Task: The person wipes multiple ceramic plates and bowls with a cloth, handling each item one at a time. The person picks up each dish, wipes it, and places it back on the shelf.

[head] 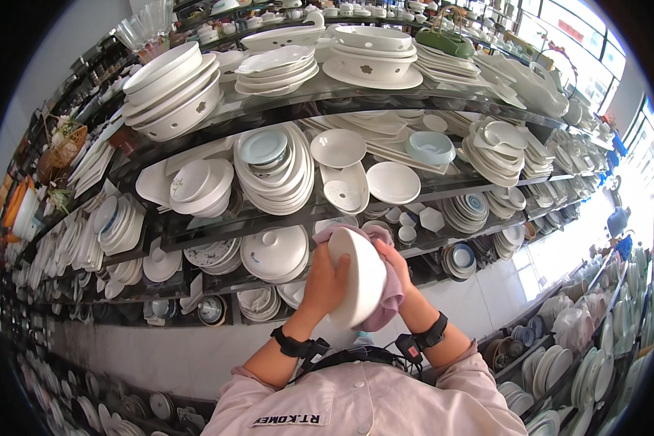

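Observation:
A white ceramic bowl [358, 278] is held up on its side in front of my chest. My left hand [327, 278] grips its left side, the thumb lying on the outer wall. On the bowl's right, my right hand [395, 264] holds a mauve cloth [391, 294] against it, and the cloth also reaches over the top edge. Beyond my hands, a shallow white bowl [338, 148], a white oval dish with small holes [346, 191] and a white round plate [393, 182] lie on a dark shelf. The fingers behind the bowl and cloth are partly hidden.
Tiered dark shelves [283, 103] carry stacked dishes close ahead. A lidded white pot [274, 253] stands on a lower tier, left of my hands. Tall oval bowls [169, 92] are stacked at the upper left. More racks of plates [553, 368] stand at the lower right beside the pale floor [468, 300].

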